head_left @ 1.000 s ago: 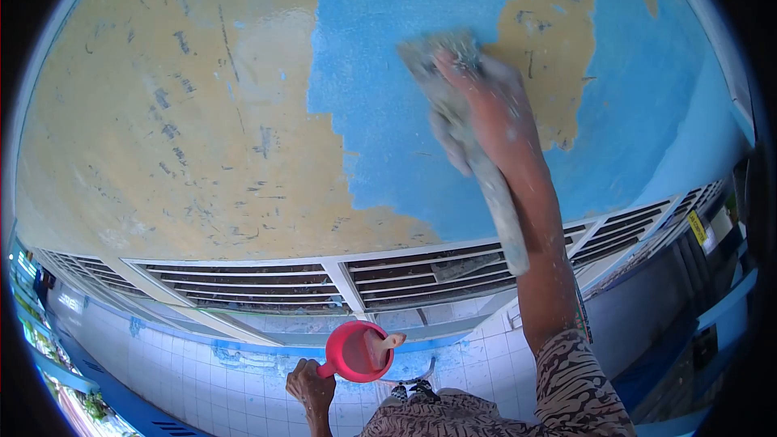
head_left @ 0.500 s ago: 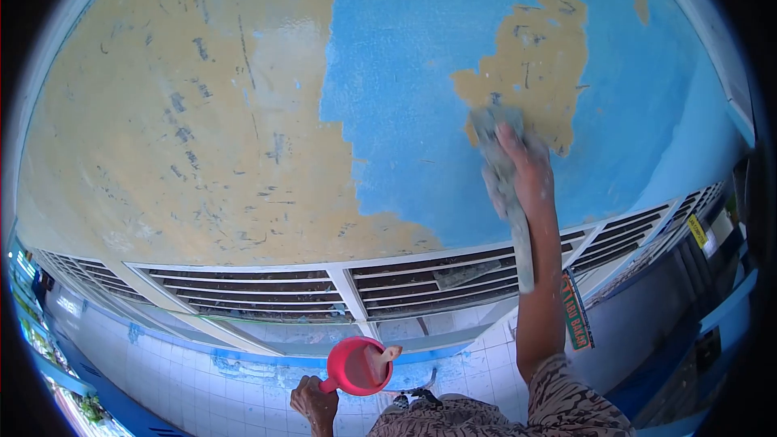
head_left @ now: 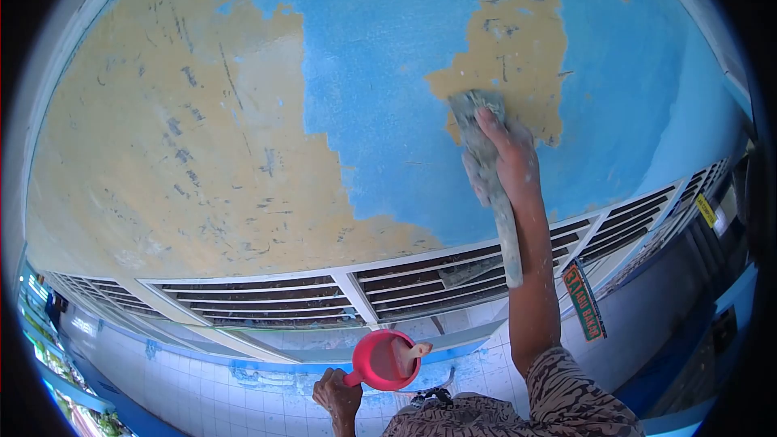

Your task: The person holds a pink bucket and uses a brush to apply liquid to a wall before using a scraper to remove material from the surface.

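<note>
My right hand is raised to the painted wall, wrapped round a grey, stained, long-handled tool. Its wide head lies at the lower left edge of a yellow patch surrounded by blue paint; whether it is a scraper or a brush I cannot make out. The tool's handle runs down alongside my forearm. Low in front of my body, my left hand is closed on the handle of a red dipper. A pale stick-like handle pokes out of the dipper, its lower end hidden.
Below the painted surface runs a white-framed row of louvred slats. A green sign with orange lettering hangs right of my forearm, and a small yellow sign is farther right. White tiles with blue marks lie below.
The view has shifted, so the wall appears farther left. My right hand with its tool stays by the yellow patch, and my left hand still holds the dipper, now farther right in view.
</note>
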Demonstrator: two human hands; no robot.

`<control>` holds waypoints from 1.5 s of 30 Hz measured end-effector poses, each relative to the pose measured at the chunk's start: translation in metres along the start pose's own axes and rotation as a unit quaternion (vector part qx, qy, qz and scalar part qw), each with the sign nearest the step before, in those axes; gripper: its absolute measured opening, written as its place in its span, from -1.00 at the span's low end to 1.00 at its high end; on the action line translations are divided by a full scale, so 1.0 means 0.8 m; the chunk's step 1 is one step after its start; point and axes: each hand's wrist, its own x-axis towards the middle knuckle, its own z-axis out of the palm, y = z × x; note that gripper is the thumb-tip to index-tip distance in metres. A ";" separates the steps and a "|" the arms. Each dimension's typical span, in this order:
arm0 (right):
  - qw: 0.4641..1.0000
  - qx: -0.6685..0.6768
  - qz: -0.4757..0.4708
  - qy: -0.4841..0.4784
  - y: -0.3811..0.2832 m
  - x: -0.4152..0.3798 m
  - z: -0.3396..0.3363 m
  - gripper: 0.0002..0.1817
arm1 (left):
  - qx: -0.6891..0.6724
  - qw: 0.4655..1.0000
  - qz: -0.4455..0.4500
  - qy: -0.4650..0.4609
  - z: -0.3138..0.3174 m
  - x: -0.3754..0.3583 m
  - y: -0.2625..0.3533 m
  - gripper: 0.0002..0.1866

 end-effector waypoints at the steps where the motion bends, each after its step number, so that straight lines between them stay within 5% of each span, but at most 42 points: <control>1: 1.000 0.001 -0.009 -0.011 -0.014 0.010 0.010 -0.53 | -0.003 1.000 0.005 -0.002 0.001 0.000 0.001 -0.66; 11: 0.998 0.046 0.049 -0.009 0.035 -0.016 -0.027 -0.54 | -0.019 0.999 0.041 -0.023 -0.005 -0.008 0.023 -0.67; 18: 0.990 0.071 -0.110 -0.054 -0.099 0.000 0.018 -0.63 | -0.004 0.998 0.059 -0.037 -0.003 -0.003 0.036 -0.64; 22: 0.958 0.142 -0.164 -0.186 -0.044 -0.056 -0.045 -0.55 | -0.009 0.999 0.048 -0.024 0.003 -0.012 0.019 -0.61; 24: 0.969 0.163 -0.104 -0.154 -0.036 -0.083 -0.081 -0.51 | -0.001 0.999 0.032 -0.020 0.001 -0.014 0.018 -0.59; 27: 0.926 0.230 -0.198 -0.225 -0.036 -0.088 -0.129 -0.54 | 0.018 0.999 0.018 -0.038 0.006 -0.015 0.004 -0.62; 28: 0.866 0.267 -0.233 -0.352 -0.035 -0.075 -0.146 -0.63 | 0.022 0.998 0.018 -0.055 0.003 -0.011 0.004 -0.62; 30: 0.808 0.344 -0.209 -0.430 0.016 -0.064 -0.178 -0.77 | 0.029 0.997 0.026 -0.062 0.000 -0.003 0.008 -0.63; 32: 0.955 0.201 -0.031 -0.216 0.041 -0.062 -0.156 -0.74 | 0.050 0.996 0.043 -0.055 -0.001 0.002 0.011 -0.65; 33: 0.994 -0.007 0.100 -0.032 0.042 -0.061 -0.139 -0.68 | 0.041 0.996 0.049 -0.056 -0.004 0.004 0.013 -0.66; 37: 0.966 0.156 0.164 -0.122 0.057 -0.087 -0.182 -0.72 | 0.026 0.997 0.021 -0.069 -0.003 0.008 0.022 -0.69; 39: 0.909 0.311 -0.054 -0.273 0.046 -0.109 -0.185 -0.69 | 0.010 0.996 0.008 -0.088 -0.007 -0.004 0.020 -0.70; 43: 0.859 0.314 -0.143 -0.379 0.048 -0.075 -0.161 -0.73 | 0.026 0.994 0.012 -0.104 -0.001 -0.009 0.030 -0.73; 44: 0.980 0.035 -0.056 -0.188 0.060 -0.066 -0.151 -0.74 | 0.022 0.995 0.033 -0.096 -0.001 -0.010 0.032 -0.73; 45: 0.967 -0.250 0.037 0.023 0.070 -0.062 -0.147 -0.74 | 0.016 0.995 0.053 -0.086 -0.001 -0.010 0.034 -0.73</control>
